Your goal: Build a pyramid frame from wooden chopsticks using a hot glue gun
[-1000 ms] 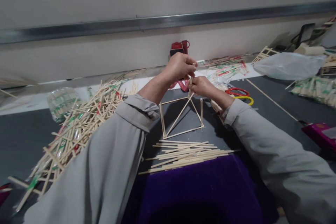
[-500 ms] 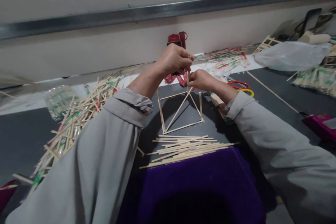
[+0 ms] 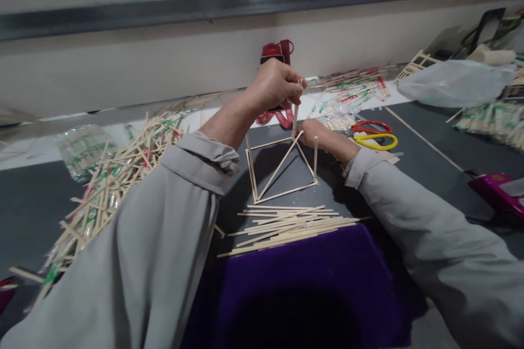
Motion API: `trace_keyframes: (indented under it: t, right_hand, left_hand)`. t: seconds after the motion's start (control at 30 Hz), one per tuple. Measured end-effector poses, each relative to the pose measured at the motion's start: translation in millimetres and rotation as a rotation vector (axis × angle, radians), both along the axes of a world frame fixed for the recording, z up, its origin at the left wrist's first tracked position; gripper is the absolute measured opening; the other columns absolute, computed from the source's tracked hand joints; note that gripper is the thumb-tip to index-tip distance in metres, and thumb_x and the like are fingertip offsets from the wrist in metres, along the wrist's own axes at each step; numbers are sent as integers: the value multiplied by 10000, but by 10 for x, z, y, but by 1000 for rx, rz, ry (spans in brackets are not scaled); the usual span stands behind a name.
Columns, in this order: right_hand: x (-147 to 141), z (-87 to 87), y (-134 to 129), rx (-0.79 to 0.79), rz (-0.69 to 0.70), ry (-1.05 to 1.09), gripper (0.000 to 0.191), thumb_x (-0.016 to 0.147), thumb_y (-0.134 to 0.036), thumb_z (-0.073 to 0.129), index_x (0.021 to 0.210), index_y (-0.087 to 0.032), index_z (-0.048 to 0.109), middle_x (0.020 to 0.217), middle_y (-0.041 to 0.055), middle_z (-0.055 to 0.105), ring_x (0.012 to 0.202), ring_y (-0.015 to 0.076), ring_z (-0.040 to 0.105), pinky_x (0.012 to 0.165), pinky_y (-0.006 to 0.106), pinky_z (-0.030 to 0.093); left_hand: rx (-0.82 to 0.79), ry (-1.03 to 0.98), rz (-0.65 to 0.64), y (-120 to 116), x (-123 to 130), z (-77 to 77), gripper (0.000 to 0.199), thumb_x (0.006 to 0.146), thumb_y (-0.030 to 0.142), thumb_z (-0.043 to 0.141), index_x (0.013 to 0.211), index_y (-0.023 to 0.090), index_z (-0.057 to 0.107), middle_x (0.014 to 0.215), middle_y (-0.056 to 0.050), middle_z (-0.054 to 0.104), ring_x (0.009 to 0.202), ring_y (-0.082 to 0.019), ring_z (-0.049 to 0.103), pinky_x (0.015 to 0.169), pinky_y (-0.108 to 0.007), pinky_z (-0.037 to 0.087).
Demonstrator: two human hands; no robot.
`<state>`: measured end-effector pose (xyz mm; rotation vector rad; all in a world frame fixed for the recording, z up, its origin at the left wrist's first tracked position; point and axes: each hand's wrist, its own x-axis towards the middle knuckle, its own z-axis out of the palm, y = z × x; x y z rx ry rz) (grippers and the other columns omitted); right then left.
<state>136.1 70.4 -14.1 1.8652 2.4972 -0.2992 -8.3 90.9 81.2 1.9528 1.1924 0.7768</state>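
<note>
Head view: stick frame (image 3: 280,165), on tabletop (image 3: 409,158), mid-view; likely light, stiff, fragile at the joints, best held near its corners. Left hand (image 3: 278,84), twelve o'clock of frame: pinching upright stick (image 3: 295,117) near its top. Right hand (image 3: 313,133), one o'clock: fingertips obscured, grip cannot be told. Loose sticks (image 3: 290,226), six o'clock.

A stick frame (image 3: 280,166) stands behind loose sticks (image 3: 303,224), a stick pile (image 3: 118,185) left, scissors (image 3: 379,148) right.
</note>
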Motion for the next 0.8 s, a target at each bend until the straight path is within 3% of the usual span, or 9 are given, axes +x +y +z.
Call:
trace_keyframes:
  t: [0.13, 0.27, 0.5, 0.8]
  right_hand:
    - [-13, 32, -49, 2, -27, 55, 299, 975, -161, 577, 1153, -142, 816, 1048, 145, 822, 934, 227, 764, 653, 233, 417]
    - [-26, 62, -62, -18, -28, 98, 265, 955, -144, 577, 1055, -139, 823, 996, 138, 820, 948, 236, 770, 667, 224, 450]
    - [-53, -147, 86, -188, -201, 338, 246, 852, -39, 605, 973, -111, 807, 884, 144, 819, 678, 225, 762, 499, 225, 506]
    - [-25, -328, 190, -206, -262, 427, 201, 903, -70, 606, 979, -94, 790, 949, 165, 830, 802, 254, 810, 547, 206, 552]
  left_hand:
    - [9, -3, -12, 27, -16, -26, 146, 867, 60, 663, 936, 103, 783, 782, -64, 742, 789, -194, 751, 739, -299, 603]
    - [0, 2, 5, 37, -25, -31, 162, 849, 71, 704, 982, 107, 791, 820, -78, 758, 851, -212, 754, 796, -320, 610]
    - [-17, -12, 11, 5, -12, -21, 179, 836, 70, 722, 997, 102, 792, 821, -82, 757, 869, -225, 763, 802, -330, 612]
    - [7, -9, 11, -43, -12, -19, 184, 846, 43, 669, 975, 91, 792, 816, -81, 762, 844, -201, 758, 784, -305, 618]
